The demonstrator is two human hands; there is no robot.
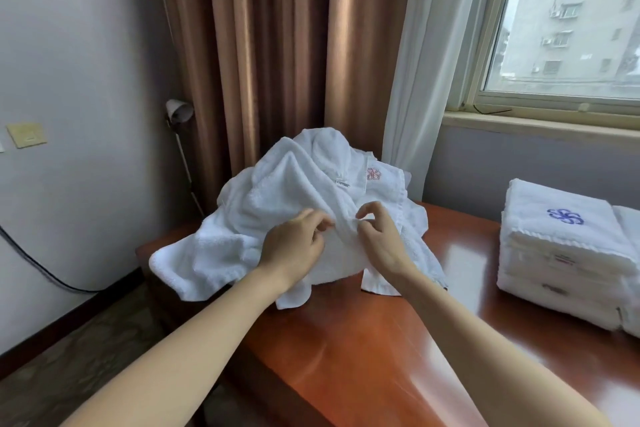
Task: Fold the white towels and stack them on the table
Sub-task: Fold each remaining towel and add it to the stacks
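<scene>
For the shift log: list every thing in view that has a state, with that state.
left hand: pinching the top towel
right hand: pinching the same towel
heap of towels: unfolded, crumpled, on the table at its far corner
folded towels: stacked on the table
brown curtain: drawn aside, clear of the window
lamp: looks unlit

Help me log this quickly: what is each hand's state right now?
Left hand: closed, pinching a fold of the towel on top of the pile.
Right hand: closed, pinching the same fold.
</scene>
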